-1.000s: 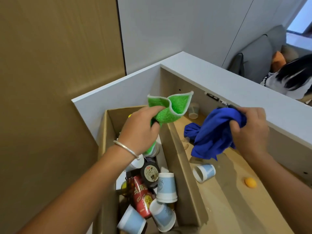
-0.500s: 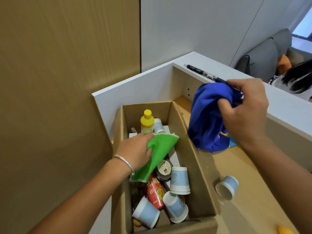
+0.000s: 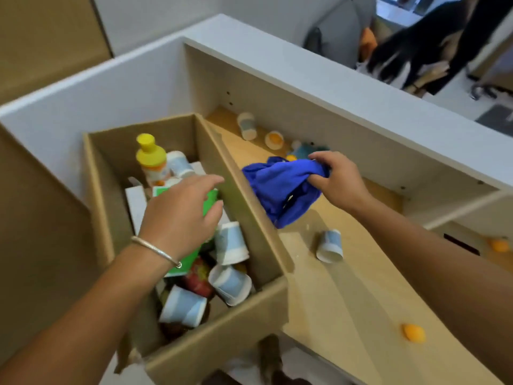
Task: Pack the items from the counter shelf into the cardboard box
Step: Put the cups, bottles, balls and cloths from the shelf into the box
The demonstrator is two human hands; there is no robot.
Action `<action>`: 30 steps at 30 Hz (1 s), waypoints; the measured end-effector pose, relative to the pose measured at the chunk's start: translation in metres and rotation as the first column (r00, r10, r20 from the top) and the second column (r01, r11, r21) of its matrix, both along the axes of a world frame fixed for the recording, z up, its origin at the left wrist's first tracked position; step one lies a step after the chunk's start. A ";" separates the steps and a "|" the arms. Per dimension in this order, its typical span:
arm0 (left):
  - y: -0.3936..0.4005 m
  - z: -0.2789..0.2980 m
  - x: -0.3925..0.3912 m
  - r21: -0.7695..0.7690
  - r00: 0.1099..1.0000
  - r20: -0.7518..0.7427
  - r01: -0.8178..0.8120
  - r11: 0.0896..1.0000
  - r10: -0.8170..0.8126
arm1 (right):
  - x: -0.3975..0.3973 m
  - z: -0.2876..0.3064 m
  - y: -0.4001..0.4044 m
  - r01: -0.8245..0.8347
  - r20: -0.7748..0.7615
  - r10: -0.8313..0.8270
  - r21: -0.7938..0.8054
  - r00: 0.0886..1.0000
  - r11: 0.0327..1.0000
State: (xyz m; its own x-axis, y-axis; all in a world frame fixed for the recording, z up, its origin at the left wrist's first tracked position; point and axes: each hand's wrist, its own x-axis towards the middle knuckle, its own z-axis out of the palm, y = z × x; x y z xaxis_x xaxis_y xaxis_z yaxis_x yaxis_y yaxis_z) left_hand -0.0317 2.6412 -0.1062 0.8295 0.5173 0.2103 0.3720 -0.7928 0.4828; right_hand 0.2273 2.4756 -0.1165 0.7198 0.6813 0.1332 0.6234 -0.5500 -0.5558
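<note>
My left hand [image 3: 180,218] lies flat and loose on the green cloth [image 3: 209,201]. My right hand [image 3: 334,182] squeezes the blue cloth [image 3: 280,187]; I should drop it into the box [image 3: 249,207] just beside.

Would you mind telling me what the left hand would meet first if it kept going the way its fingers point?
Probably the box's right wall: the left hand, over the green cloth, points its fingers right at it, nearly touching. Depth is unclear, so it might pass just above the rim.
</note>
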 end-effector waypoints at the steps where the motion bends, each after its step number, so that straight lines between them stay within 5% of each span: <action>1: -0.012 0.002 0.007 -0.010 0.999 0.017 0.028 1.000 -0.028 | 0.004 -0.007 -0.016 -0.011 -0.051 0.008 -0.050 0.999 0.999; 4: -0.057 0.004 0.023 -0.041 0.996 0.048 0.083 0.996 -0.081 | 0.013 -0.022 -0.076 -0.023 -0.206 -0.012 -0.166 0.979 0.986; 9: -0.163 -0.021 0.038 -0.071 0.971 0.104 0.224 0.972 -0.216 | -0.010 -0.070 -0.266 0.136 -0.069 -0.172 -0.365 0.983 0.921; 13: -0.252 -0.078 0.062 -0.103 0.970 -0.034 0.236 0.966 -0.241 | -0.079 -0.136 -0.413 0.017 -0.002 -0.022 -0.567 1.000 0.823; 17: -0.338 -0.141 0.067 -0.223 0.961 -0.207 0.136 0.965 -0.184 | -0.129 -0.195 -0.510 -0.098 0.115 0.181 -0.511 0.977 0.854; 22: -0.420 -0.186 0.034 -0.360 0.938 -0.286 0.083 0.929 -0.195 | -0.119 -0.213 -0.547 -0.071 0.156 0.115 -0.264 0.981 0.962; 27: -0.437 -0.187 0.026 -0.162 0.908 -0.396 0.078 0.984 -0.137 | -0.101 -0.206 -0.548 -0.162 0.043 0.186 -0.329 0.982 0.930; 30: -0.433 -0.186 0.029 0.000 0.853 -0.511 0.117 0.993 -0.101 | -0.097 -0.205 -0.546 -0.178 0.114 0.228 -0.335 0.967 0.925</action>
State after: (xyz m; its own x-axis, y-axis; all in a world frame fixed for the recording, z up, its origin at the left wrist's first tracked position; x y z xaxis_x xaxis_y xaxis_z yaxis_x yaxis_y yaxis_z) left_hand -0.0024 2.2079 -0.2919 0.8753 0.4178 -0.2435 0.4700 -0.8536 0.2247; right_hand 0.1306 1.9291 -0.3217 0.5504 0.8346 -0.0214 0.8020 -0.5357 -0.2642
